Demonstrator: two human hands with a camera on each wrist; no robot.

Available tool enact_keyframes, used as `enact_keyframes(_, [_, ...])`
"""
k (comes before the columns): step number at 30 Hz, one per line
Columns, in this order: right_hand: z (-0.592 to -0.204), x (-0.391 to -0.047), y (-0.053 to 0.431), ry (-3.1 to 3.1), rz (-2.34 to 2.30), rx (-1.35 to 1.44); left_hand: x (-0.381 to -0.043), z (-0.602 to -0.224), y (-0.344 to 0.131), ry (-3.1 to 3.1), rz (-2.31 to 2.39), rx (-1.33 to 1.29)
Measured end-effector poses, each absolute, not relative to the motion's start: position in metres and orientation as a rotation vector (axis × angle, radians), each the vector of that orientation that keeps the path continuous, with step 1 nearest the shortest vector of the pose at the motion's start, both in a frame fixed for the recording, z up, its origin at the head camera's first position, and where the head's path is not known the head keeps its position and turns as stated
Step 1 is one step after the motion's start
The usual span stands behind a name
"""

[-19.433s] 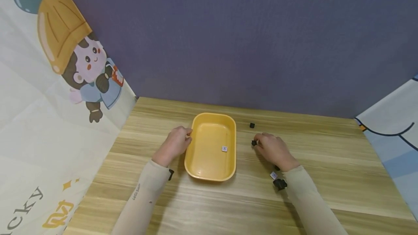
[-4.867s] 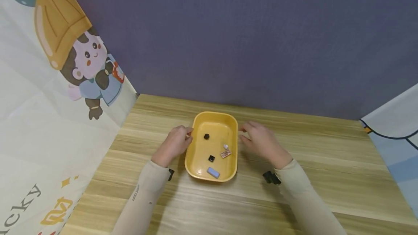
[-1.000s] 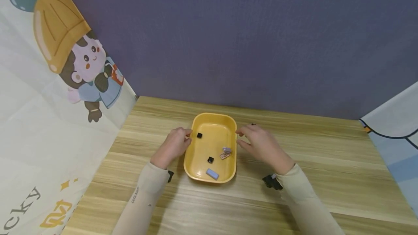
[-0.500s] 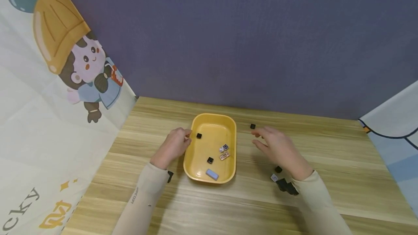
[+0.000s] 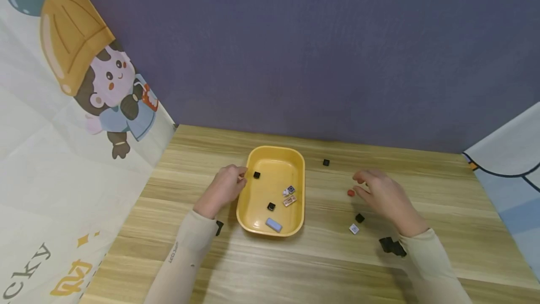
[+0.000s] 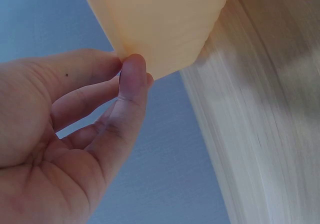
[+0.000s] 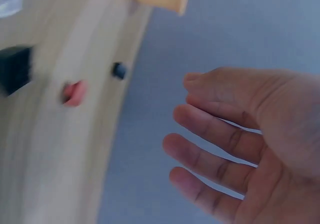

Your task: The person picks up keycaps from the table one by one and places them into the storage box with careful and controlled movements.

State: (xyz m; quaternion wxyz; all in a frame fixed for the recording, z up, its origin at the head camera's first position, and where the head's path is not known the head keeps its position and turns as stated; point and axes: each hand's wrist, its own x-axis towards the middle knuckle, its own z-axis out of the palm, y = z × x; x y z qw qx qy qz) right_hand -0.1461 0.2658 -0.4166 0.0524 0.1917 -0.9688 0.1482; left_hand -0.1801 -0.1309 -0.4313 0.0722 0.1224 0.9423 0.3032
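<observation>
My left hand [image 5: 223, 186] pinches the left rim of a yellow plastic tray [image 5: 274, 165]; the left wrist view shows thumb and fingertips on the tray wall [image 6: 165, 24]. Inside lie two small black cubes [image 5: 257, 175], a blue block [image 5: 273, 224], a pinkish printed block [image 5: 289, 200], a patterned square piece [image 5: 291, 189] and a small white piece [image 5: 285, 193]. Holding nothing, my right hand [image 5: 386, 201] hovers over the table with fingers spread and loosely bent. Closest to its fingertips is a small red piece [image 5: 351, 193], also blurred in the right wrist view.
On the wooden table [image 5: 312, 271], right of the tray, lie a black cube [image 5: 326, 162] at the back, another black cube [image 5: 359, 218] and a white printed square [image 5: 354, 229]. A dark blue-purple partition [image 5: 295, 60] stands behind the table.
My right hand has moved from the tray's right rim out to the right, uncovering the red piece. The patterned square piece came to lie in the tray. My left hand has stayed put.
</observation>
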Motion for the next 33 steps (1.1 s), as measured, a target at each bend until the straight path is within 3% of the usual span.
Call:
enact_keyframes(16, [-0.468, -0.163, 0.288, -3.101, 0.55, 0.532, -0.18, -0.43, -0.13, 2.822, 0.92, 0.359])
enact_keyframes(33, [-0.475, -0.167, 0.289, -3.16, 0.619, 0.508, -0.179, -0.431, -0.131, 2.831, 0.923, 0.358])
